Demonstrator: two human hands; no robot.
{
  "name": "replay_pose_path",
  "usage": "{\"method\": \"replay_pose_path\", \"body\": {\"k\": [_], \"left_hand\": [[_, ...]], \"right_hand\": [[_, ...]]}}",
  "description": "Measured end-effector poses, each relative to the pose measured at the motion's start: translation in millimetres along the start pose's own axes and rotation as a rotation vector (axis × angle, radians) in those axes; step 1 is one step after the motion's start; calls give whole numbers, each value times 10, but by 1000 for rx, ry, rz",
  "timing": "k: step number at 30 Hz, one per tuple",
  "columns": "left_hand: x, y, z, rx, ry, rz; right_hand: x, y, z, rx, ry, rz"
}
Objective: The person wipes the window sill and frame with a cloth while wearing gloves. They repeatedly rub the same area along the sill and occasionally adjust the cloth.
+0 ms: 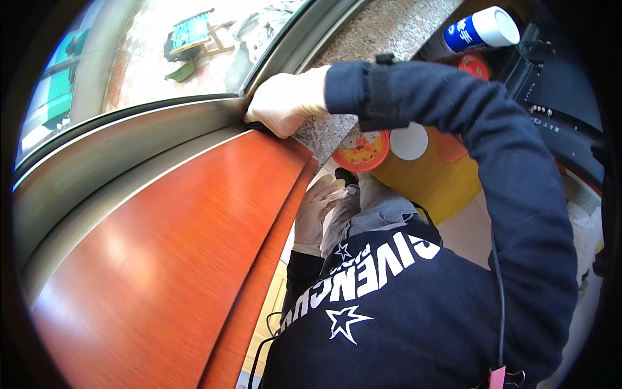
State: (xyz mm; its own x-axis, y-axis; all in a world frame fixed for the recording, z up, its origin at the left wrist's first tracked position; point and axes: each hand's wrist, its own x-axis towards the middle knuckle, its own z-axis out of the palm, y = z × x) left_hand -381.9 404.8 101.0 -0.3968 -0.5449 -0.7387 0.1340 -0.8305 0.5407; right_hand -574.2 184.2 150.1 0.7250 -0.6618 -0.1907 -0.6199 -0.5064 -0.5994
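My right hand (289, 102), in a pale glove, is curled at the corner of the metal window frame (194, 114), by the end of a glossy reddish-brown wooden sill (170, 233). A small black thing (260, 127) shows under its fingers; whether the hand holds it is hidden. My left hand (317, 206), also gloved, hangs beside the sill's front edge. Its fingers are slightly bent and apart, with nothing visible in them. Speckled granite (325, 136) lies just to the right of my right hand, below its wrist.
Beneath my right arm are a red-rimmed round tub (360, 153), a white round lid (409, 141) and a yellow surface (437, 187). A blue-and-white can (481, 30) leans by black equipment (559, 87). Past the window glass stands a folding stool (194, 34).
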Motion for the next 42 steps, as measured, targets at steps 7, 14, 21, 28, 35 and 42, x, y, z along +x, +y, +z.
{"method": "replay_pose_path", "body": {"k": [7, 14, 21, 28, 35, 42], "left_hand": [[64, -80, 44, -7, -41, -30], [82, -157, 168, 16, -100, -42], [16, -87, 209, 23, -147, 11], [-22, -164, 108, 17, -121, -10], [57, -99, 292, 44, -222, 13], [81, -11, 309, 40, -182, -14]], "right_hand": [[272, 1, 71, -198, -178, 23], [350, 137, 240, 117, -101, 99], [203, 94, 81, 213, -112, 103], [237, 201, 77, 457, -159, -33], [319, 233, 139, 458, -164, 22], [321, 201, 152, 325, -88, 63]]}}
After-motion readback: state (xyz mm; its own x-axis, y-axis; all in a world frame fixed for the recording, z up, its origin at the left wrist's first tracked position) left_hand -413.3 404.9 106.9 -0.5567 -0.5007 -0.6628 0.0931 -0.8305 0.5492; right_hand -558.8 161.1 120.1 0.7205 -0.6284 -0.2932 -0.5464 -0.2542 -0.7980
